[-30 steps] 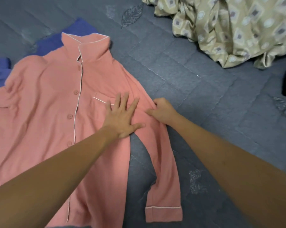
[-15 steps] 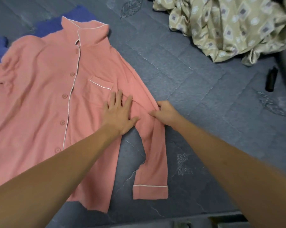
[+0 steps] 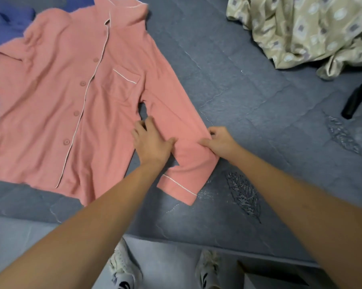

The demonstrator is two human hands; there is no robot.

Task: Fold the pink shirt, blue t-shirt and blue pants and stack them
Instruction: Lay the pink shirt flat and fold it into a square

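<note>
Shirt (image 3: 71, 97) lies flat; left hand (image 3: 150, 141) presses spread on its sleeve (image 3: 182, 151), right hand (image 3: 218, 140) pinches the sleeve's edge.

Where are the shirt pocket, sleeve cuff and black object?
shirt pocket (image 3: 125, 84): head view, pocket's middle.
sleeve cuff (image 3: 179, 189): head view, below the white piping.
black object (image 3: 354, 104): head view, mid-body.

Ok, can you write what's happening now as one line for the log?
step: straightening sleeve | pink shirt: flat, unfolded | left hand: presses sleeve | right hand: pinches sleeve edge | stack: none yet
</note>
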